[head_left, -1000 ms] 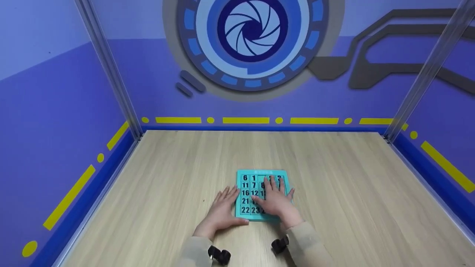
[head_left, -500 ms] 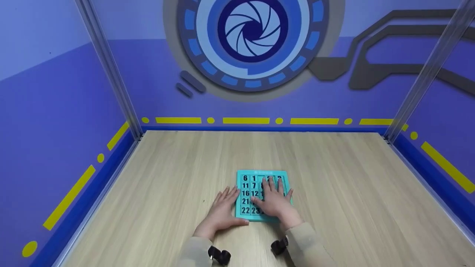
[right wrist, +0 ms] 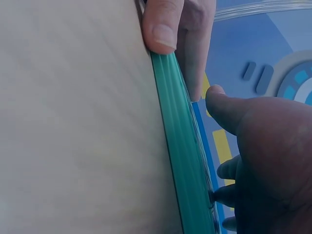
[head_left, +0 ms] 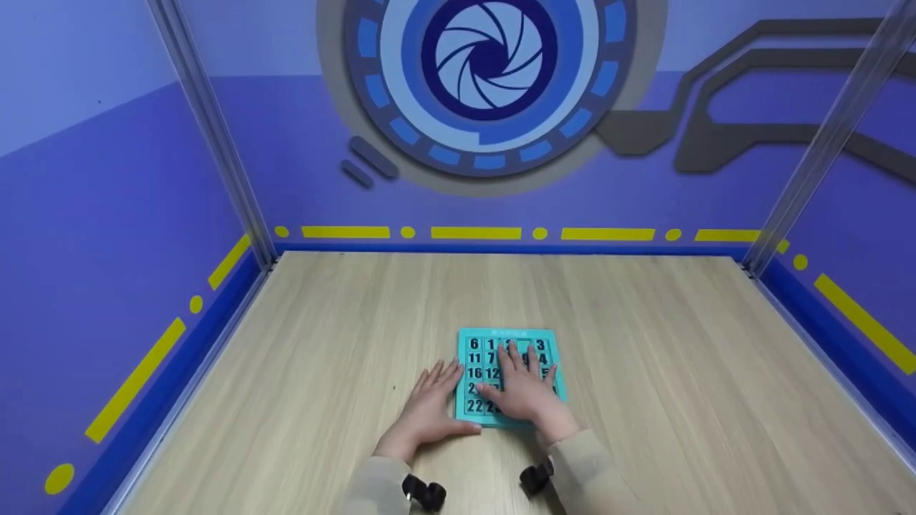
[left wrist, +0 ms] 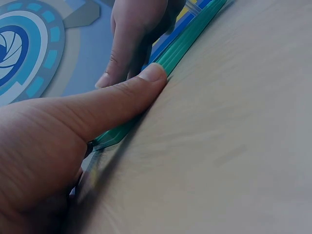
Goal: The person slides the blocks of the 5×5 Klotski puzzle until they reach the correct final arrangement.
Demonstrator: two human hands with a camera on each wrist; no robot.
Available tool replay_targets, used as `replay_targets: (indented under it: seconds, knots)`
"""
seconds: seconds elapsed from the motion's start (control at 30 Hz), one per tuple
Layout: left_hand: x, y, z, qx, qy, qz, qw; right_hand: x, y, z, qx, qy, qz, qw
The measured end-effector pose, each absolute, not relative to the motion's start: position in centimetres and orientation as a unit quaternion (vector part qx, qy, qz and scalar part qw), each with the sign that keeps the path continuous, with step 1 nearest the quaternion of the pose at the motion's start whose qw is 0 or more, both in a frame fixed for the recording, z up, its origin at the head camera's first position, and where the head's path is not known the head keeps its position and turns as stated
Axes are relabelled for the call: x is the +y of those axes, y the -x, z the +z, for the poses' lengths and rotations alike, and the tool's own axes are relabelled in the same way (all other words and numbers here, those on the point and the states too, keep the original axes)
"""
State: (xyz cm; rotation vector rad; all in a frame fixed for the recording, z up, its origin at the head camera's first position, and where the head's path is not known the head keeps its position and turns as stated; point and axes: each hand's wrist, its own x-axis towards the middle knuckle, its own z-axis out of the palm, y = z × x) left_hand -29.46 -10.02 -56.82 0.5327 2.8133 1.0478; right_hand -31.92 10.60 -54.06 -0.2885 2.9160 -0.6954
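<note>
Turquoise number board [head_left: 507, 333], head view: flat on wood-grain table [head_left: 358, 307], under and beside both hands, long axis apparently near-to-far. Right hand [head_left: 526, 393] over its face, fingers fanned, fairly straight, nothing gripped. Key relation: empty slot [head_left: 524, 343] in top row, right by the right fingertips, between tile 2 [head_left: 509, 342] and tile 3 [head_left: 541, 345]; left hand [head_left: 427, 409] farther off, extended around near-left corner, fingers along left side. Frame as container: number tiles [head_left: 474, 357] in rows, several hidden under right hand. Left wrist view: thumb straight against board's near edge. Right wrist view: same edge side-on; right fingertips at the face, exact contact unclear.
</note>
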Motion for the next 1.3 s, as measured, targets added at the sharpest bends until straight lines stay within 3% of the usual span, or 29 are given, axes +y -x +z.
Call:
replay_targets:
  seconds: [0.7,1.3]
  knots:
    - [-9.9,29.4,-56.7,0.925,-0.177,0.334,0.042,11.2,32.0,-53.8,0.962,0.097,-0.249,0.063]
    - [-10.0,29.4,-56.7,0.923,-0.172,0.342,0.044,13.6,32.3,-53.0,0.967,0.038,-0.238,0.079]
